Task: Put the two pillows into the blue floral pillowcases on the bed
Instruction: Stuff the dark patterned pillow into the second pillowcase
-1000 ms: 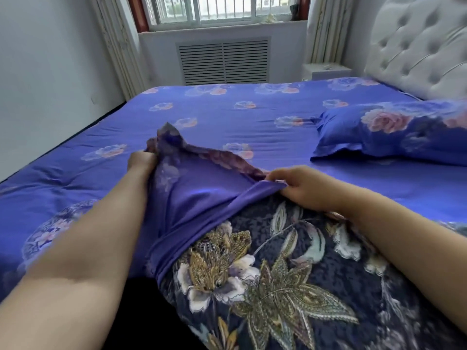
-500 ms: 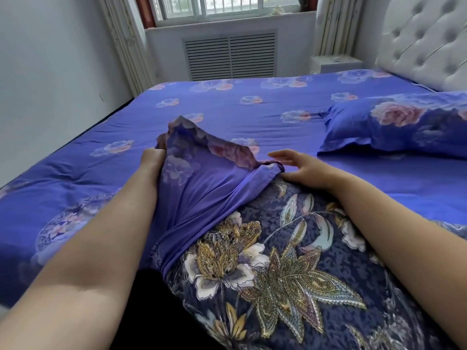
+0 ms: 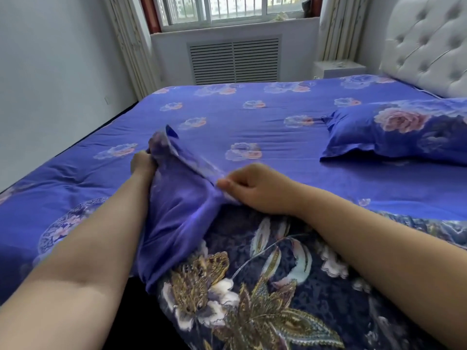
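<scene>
— Fingers of the left hand (image 3: pixel 142 162)?
— Curled, gripping the plain blue pillowcase (image 3: pixel 177 210) mouth, near the bed's (image 3: pixel 252 127) front edge.
— Right hand (image 3: pixel 255 188)?
— Pinching its hem.
— Inside?
— Dark floral-patterned pillow (image 3: pixel 265 286), partly sheathed, cut off below. Blue rose-print cased pillow (image 3: pixel 399 132) lies by the headboard.

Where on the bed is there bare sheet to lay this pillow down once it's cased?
The widest free patch of sheet runs from the hands toward the window-side edge, left of the finished pillow. A narrower strip lies between that pillow and the right hand. The near edge is crowded: the dark floral pillow, the pillowcase and the left hand.
</scene>
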